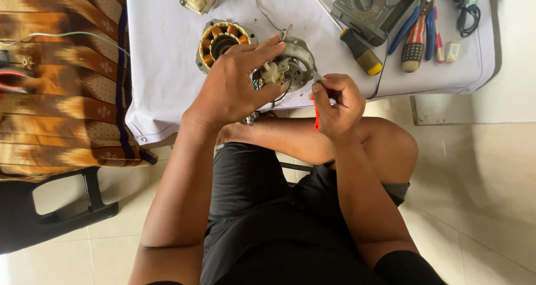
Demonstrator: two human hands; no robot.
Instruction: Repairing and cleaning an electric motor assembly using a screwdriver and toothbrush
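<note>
Metal motor housing [295, 67] sits at the near edge of the white-covered table [162, 67], tilted toward the person, with a small cream plastic part [272, 72] and wires at its middle. Left hand [234, 84] grips the housing from the left, fingers spread over its rim and thumb pressed against its front. Right hand [335, 106] is closed around a small red-handled tool [316, 117], pinching it with the tip against the housing's right edge. Just behind lies a stator with copper windings [220, 42]. Farther right rest a yellow-handled screwdriver [360, 53], a multimeter [371, 5] and blue-handled pliers [416, 25].
</note>
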